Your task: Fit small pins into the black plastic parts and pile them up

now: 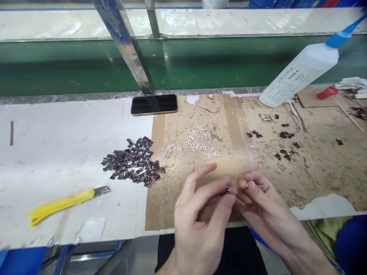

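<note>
Between the thumb and finger of my left hand [202, 214] is a small black part [228, 190] with a shiny end. My right hand [265, 206] is beside it, thumb and forefinger pinched on a tiny copper-coloured piece [247, 185]. Both hands are above the cardboard near the front edge. Just beyond them lies a loose pile of tiny copper-coloured pieces [210, 152]. To the left is a heap of small black parts [134, 162]. Several more black parts [286, 135] are scattered on the right.
A yellow utility knife [65, 204] lies at the left, blade out. A phone [155, 104] rests by the metal post [134, 57]. At the right, a white bottle with a blue nozzle [301, 72] leans at a slant near a red cap [327, 93]. A green belt [71, 72] runs behind.
</note>
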Available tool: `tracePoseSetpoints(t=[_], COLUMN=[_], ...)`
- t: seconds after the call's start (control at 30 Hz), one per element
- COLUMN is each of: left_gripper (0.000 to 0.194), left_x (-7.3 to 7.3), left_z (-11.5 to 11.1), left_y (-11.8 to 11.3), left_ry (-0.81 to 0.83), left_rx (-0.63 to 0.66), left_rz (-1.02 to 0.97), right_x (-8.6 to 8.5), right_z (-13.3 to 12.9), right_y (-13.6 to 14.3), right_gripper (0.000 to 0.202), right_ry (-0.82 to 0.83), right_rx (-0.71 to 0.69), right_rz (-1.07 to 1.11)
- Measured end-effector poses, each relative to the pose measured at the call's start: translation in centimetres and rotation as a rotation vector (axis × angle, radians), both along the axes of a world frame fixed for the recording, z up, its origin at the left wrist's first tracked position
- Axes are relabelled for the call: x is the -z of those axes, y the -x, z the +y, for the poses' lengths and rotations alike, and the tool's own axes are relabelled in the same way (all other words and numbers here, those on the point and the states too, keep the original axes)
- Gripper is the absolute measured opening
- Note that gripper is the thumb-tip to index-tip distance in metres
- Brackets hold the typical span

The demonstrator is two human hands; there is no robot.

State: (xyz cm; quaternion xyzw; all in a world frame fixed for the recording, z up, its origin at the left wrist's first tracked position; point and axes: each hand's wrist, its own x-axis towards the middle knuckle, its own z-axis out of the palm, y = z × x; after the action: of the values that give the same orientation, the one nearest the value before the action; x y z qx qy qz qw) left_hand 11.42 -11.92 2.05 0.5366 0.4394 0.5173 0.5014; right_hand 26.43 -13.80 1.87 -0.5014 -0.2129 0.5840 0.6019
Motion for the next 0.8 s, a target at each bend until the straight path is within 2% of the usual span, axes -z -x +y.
tracePoseSetpoints(t=[0.1, 0.23, 0.4, 0.53, 0.63, 0.8], left_gripper=[0.024, 0.021, 0.016, 0.016, 0.012, 0.013], left_x=[0.0, -0.4, -0.3, 0.3, 0.7, 0.8], left_z=[-0.1, 0.3, 1.0, 1.3, 1.1, 0.7], left_y=[-0.5, -0.7, 0.2, 1.0, 1.2, 0.7], left_ry=[-0.176, -0.290, -0.367, -0.485, -0.442, -0.194], left_rx=[-0.025, 0.022, 0.168, 0.261, 0.323, 0.367], left_rz=[0.105, 0.111, 0.235, 0.317, 0.374, 0.327], right_x=[-0.3, 0.0, 0.6, 0.3, -0.3, -0.8], right_z=[-0.2, -0.5, -1.4, -1.9, -1.9, -2.2], right_y=[0.3, -0.1, -1.5, -1.9, -1.6, -1.3], right_gripper=[0.017, 0.018, 0.020, 0.017, 0.011, 0.008], right_ry=[0.017, 0.018, -0.003, -0.039, -0.103, -0.151], right_rx=[-0.017, -0.023, -0.036, -0.022, 0.001, -0.009], right_rz=[0.156, 0.098, -0.198, -0.504, -0.691, -0.806])
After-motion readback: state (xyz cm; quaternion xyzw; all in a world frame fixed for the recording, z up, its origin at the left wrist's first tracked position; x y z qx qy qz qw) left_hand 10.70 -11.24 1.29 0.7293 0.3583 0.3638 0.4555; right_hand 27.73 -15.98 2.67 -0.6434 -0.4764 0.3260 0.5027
